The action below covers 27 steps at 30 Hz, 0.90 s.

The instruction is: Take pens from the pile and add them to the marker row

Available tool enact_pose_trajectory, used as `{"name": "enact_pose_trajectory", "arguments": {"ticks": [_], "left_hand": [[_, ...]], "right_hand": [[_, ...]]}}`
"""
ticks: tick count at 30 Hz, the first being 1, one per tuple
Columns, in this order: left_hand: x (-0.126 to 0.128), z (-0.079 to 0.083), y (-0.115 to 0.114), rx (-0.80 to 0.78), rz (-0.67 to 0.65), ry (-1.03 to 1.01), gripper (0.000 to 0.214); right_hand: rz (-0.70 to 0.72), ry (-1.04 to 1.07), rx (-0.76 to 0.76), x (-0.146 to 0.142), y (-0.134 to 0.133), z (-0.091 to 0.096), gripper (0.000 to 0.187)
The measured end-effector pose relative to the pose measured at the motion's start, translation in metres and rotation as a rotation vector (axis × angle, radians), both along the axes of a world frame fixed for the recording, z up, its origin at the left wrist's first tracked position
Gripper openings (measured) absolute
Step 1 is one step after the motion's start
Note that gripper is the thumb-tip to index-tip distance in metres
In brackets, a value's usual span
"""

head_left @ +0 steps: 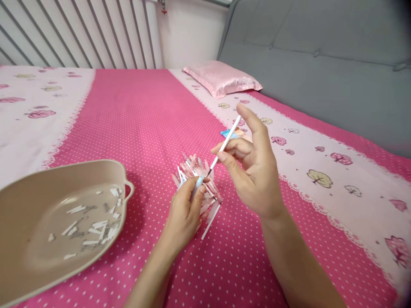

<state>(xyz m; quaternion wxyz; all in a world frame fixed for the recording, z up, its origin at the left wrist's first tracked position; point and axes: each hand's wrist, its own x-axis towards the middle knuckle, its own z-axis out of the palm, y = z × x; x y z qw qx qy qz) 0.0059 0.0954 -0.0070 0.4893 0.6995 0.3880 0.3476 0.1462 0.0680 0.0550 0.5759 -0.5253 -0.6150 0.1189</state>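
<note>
My right hand (253, 171) grips a slim white pen-like stick (228, 139) between thumb and fingers, its index finger raised against the top end. The stick slants down to a dark pointed tip beside my left hand (184, 207). My left hand is closed around a short light blue tube (198, 185), which looks like a pen cap or barrel. The dark tip is close to the blue tube; I cannot tell whether they touch. Under and behind my left hand lies a loose pile of clear, pink and white pen parts (210, 214), partly hidden by the hands.
A beige basin (35, 222) holding several white scraps stands on the left. Blue and orange sticks (233, 133) lie in a row behind my right hand. Farther back are a pink pillow (224, 77), a grey headboard (308, 60) and a white radiator (86, 34).
</note>
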Motion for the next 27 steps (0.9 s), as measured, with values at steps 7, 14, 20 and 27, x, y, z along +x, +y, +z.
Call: {"name": "enact_pose_trajectory", "arguments": {"ticks": [7, 14, 20, 27], "left_hand": [[0.001, 0.0, 0.001, 0.055, -0.006, -0.015, 0.028], [0.0, 0.001, 0.001, 0.016, -0.007, -0.021, 0.029], [0.0, 0.006, -0.002, -0.008, -0.008, -0.1, 0.024], [-0.001, 0.012, -0.003, 0.004, 0.028, -0.163, 0.023]], "right_hand": [[-0.018, -0.044, -0.069, -0.003, -0.001, 0.0, 0.063], [0.006, -0.076, -0.127, -0.006, 0.0, -0.001, 0.06], [0.097, -0.107, -0.139, -0.011, 0.0, -0.003, 0.056], [0.208, -0.163, -0.152, -0.01, 0.002, -0.005, 0.044]]}}
